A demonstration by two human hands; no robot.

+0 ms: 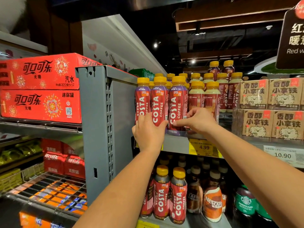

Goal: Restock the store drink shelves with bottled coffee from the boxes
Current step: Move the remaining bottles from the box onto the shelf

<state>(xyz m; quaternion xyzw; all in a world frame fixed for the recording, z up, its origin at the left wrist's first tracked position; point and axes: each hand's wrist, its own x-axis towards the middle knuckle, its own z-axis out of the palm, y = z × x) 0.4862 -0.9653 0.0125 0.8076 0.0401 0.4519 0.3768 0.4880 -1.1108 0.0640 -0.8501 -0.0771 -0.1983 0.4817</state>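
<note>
**Both hands on the front row of coffee bottles**

At the centre of the frame, three red-labelled plastic Costa coffee bottles [142,99] with yellow caps stand in a row at the front edge of the grey metal shelf [177,143]. The left hand [148,134] wraps around the lower part of the middle bottle [158,99], thumb on its right side and fingers at its left. The right hand [199,120] pinches the base of the right bottle [177,99], thumb across the front and fingers curled at its right side. The two thumbs nearly touch. A yellow price tag [204,147] sits just below the right wrist. Red cardboard cola cartons [41,89] are stacked at the left of the frame.
</note>
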